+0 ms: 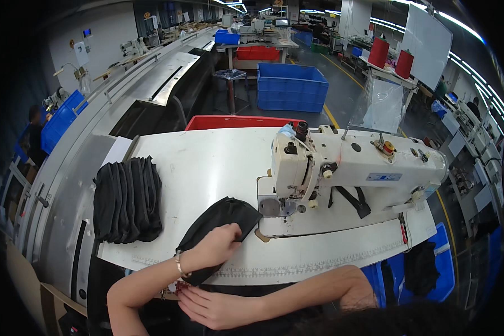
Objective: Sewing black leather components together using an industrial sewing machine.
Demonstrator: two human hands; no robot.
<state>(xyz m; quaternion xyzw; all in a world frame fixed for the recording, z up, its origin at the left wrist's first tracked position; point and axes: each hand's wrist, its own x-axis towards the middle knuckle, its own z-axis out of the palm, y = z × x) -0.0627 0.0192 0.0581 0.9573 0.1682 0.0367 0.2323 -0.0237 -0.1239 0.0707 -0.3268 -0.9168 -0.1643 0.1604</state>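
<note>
A black curved fabric piece (207, 222) lies on the white sewing table in front of me, its tip beside the machine's needle plate. My left hand (214, 246), a bracelet at its wrist, is closed with curled fingers on the fabric's right side. Below it, at the table's front edge, is my right hand (210, 308), its fingers stretched out near the fabric's lower end and a small red patterned item (176, 288). What lies under those fingers is hidden. A white sewing machine (353, 162) stands to the right. Folded black fabric pieces (127, 200) form a row at the left.
A black strap (355, 201) lies under the machine's arm, and a small red-handled tool (403, 228) near the right end. A blue bin (443, 263) with black cloth stands below right. Beyond the table are a red bin (241, 121) and a blue crate (291, 89). A metal chute (67, 224) borders the left.
</note>
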